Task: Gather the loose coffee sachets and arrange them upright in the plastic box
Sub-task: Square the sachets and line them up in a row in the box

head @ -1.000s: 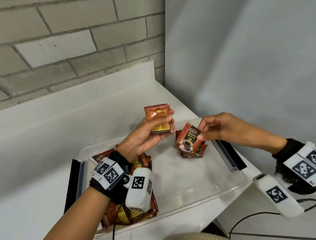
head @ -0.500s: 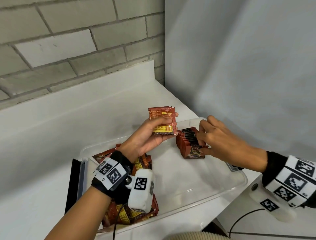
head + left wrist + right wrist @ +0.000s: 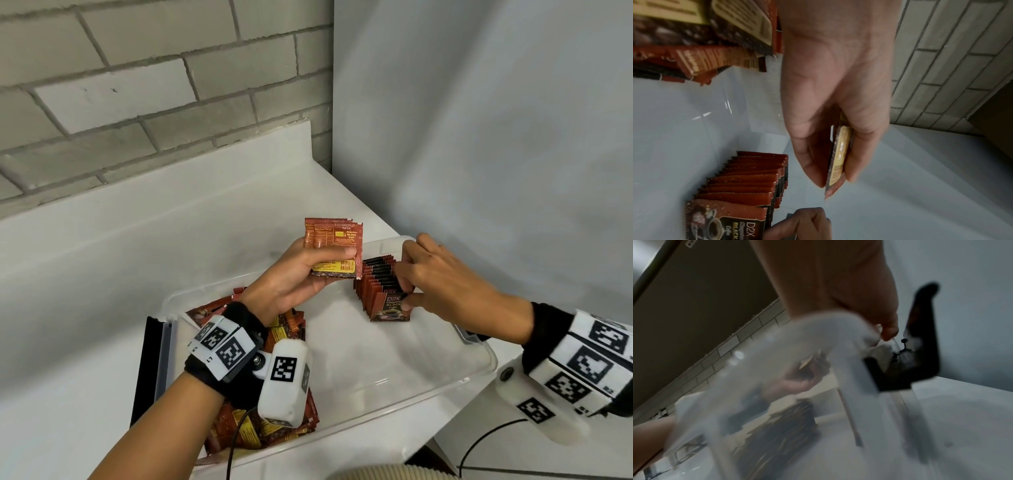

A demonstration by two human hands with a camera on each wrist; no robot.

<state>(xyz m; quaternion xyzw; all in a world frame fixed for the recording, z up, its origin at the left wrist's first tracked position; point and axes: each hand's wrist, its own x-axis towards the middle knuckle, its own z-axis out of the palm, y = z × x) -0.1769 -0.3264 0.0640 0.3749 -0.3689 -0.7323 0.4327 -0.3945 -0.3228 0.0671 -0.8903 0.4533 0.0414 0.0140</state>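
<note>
Even indoor light, soft shadows, one smeared wrist view
Head view sharp and bright, brick lines bowing at edges; left wrist view dimmer, near packets soft; right wrist view dark, blurred by motion, with glare on the clear box (image 3: 760, 363)

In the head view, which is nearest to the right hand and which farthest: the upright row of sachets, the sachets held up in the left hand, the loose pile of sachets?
1. Upright row of sachets: touched by the right hand.
2. Held sachets: just left of the row, in the left hand.
3. Loose pile: the box's near-left end.
</note>
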